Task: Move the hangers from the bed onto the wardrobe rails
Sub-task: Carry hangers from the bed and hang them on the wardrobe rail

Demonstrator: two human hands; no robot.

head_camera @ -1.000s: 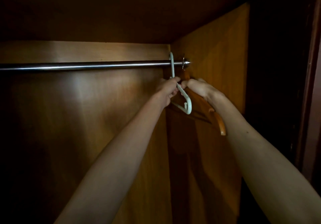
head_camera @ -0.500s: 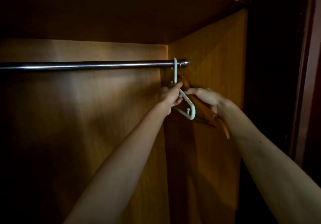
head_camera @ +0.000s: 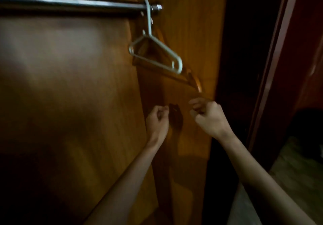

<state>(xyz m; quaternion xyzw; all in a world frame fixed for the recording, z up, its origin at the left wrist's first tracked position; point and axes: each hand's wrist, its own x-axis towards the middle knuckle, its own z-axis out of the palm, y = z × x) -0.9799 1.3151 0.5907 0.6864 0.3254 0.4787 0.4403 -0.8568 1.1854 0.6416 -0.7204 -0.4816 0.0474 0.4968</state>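
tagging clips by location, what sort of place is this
Most likely the inside of a wooden wardrobe in a bedroom. A metal rail runs across the top, a white plastic hanger and a wooden hanger hang at its right end, and wood panels close it in.

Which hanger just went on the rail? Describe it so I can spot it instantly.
Follow the metal rail rightward to its end by the wardrobe's side panel. Two hangers hang there; it is the white plastic hanger, in front of the wooden hanger, and thinner and paler.
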